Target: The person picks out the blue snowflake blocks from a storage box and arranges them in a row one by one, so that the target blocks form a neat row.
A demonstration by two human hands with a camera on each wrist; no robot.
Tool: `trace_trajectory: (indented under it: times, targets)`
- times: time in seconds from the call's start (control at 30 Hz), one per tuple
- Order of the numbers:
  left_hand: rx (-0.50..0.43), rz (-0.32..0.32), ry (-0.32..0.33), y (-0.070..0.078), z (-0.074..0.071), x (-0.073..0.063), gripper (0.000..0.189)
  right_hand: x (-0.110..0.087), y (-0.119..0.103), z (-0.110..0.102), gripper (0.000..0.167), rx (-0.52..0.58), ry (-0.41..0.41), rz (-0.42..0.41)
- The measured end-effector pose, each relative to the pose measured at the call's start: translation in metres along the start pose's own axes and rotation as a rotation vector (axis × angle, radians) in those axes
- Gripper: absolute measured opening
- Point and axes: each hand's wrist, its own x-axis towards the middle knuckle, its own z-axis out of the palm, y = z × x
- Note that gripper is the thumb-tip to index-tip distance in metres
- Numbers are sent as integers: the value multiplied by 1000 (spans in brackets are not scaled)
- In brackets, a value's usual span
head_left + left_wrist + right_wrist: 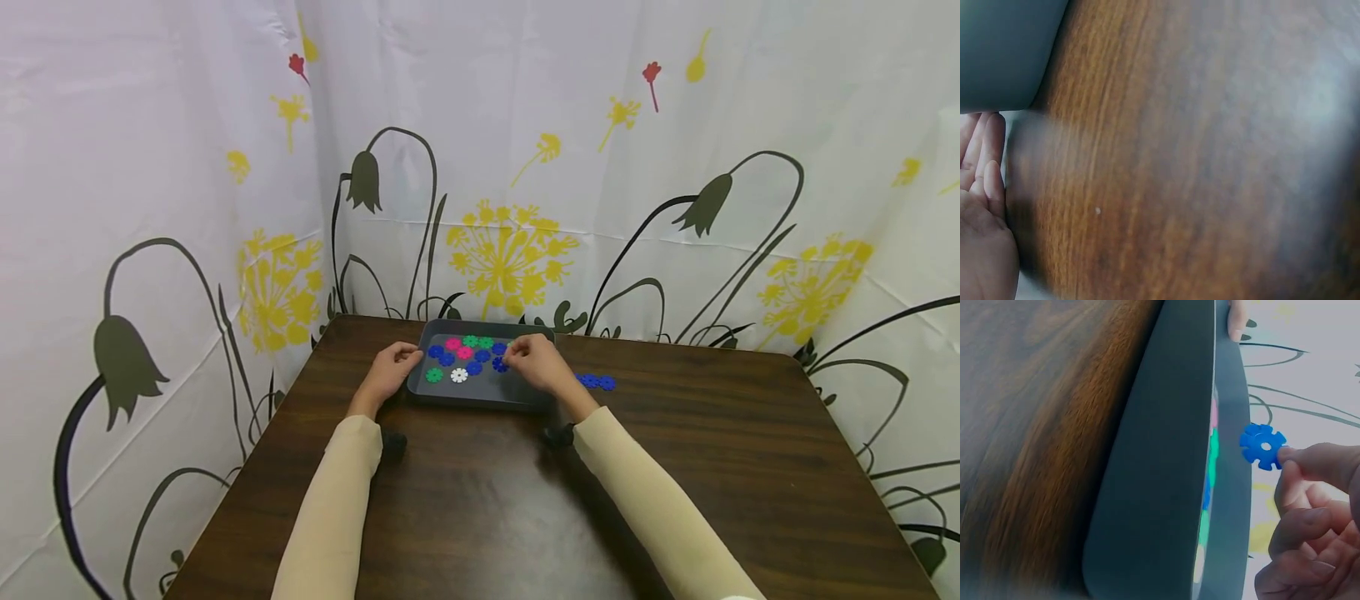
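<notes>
My right hand (538, 364) is over the right part of a dark grey tray (517, 387). Between thumb and forefinger it pinches a blue notched plastic disc (1254, 450) by its edge, the other fingers curled below. At the tray's left rim is my left hand (392, 369), holding that side; its fingertips are hidden behind the tray wall in the left wrist view. Inside the tray lie several blue discs (474, 367), two pink discs (453, 343), green discs (433, 375) and one white disc (459, 376).
A short row of blue discs (597, 382) lies on the brown wooden table (480, 500), right of the tray and partly hidden by my right wrist. Behind the table hangs a white curtain (480, 100) printed with flowers.
</notes>
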Motion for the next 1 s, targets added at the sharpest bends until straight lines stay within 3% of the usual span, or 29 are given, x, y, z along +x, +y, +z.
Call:
trace_trajectory:
  times: [0.5, 1.0]
  targets:
    - [20, 1, -1, 3, -6, 2, 47, -26, -1, -28, 14, 68, 25, -45]
    - [-6, -30, -8, 3, -1, -2, 46, -48, 12, -65, 15, 12, 60, -44]
